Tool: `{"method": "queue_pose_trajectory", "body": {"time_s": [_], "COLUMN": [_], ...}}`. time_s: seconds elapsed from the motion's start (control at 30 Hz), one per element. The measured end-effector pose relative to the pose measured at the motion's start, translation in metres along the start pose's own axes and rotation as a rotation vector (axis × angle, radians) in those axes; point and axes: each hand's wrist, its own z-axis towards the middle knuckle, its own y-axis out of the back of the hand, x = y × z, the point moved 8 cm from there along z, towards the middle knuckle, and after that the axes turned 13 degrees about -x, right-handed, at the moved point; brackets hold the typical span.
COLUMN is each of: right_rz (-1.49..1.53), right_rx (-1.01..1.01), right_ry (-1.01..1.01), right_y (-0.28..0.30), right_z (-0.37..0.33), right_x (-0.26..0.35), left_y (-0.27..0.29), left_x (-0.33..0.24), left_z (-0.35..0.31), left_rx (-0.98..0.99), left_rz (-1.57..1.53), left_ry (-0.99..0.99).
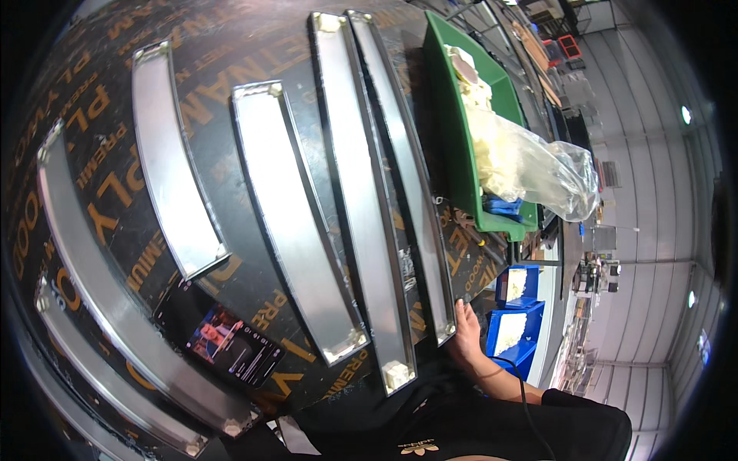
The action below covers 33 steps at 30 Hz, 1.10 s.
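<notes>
My right hand (467, 336) is at the near end of a long, narrow metal channel (411, 154), the rightmost of several laid out here. Its fingers close on the channel's edge and are partly hidden. Just left of it lies another long channel (354, 169) with a whitish block (397, 374) in its near end. Further left are a wider channel (288, 215) and a shorter one (171, 154). More curve along the left side, including a long grey channel (115, 296). Pale lumps sit in several channel corners. My left hand is out of view.
A green bin (453, 138) holds pale material and a clear plastic bag (546, 165). Blue bins (511, 330) with whitish pieces stand below it. A lit phone (234, 346) lies on the printed black plywood table (207, 100). Tools (480, 234) lie beside the green bin.
</notes>
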Motion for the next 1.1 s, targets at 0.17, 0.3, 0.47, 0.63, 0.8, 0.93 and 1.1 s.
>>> {"method": "queue_pose_trajectory", "body": {"time_s": [0.17, 0.3, 0.47, 0.63, 0.8, 0.93, 1.1], "right_rz": [-0.017, -0.213, 0.035, 0.111, 0.132, 0.082, 0.075], "right_rx": [-0.031, -0.086, -0.028, -0.064, -0.034, -0.071, -0.048], "right_ry": [-0.006, 0.075, -0.039, -0.075, -0.090, 0.001, 0.016], "right_y": [-0.007, -0.010, -0.016, -0.016, -0.017, -0.014, -0.020], "right_z": [-0.013, -0.016, -0.017, -0.017, -0.020, -0.018, -0.016], "right_x": [0.017, 0.029, 0.018, 0.009, 0.012, 0.018, 0.017], "left_y": [-0.005, -0.025, -0.026, -0.022, -0.016, 0.003, 0.044], "left_x": [-0.004, -0.019, -0.020, -0.015, -0.010, -0.001, 0.004], "left_z": [0.000, -0.014, -0.021, -0.025, -0.030, -0.036, -0.058], "left_rx": [-0.004, 0.038, 0.035, 0.033, 0.025, 0.003, 0.003], "left_rz": [0.028, 0.017, 0.022, 0.027, 0.039, 0.045, 0.042], "left_ry": [-0.036, -0.036, -0.042, -0.054, -0.081, -0.131, -0.250]}}
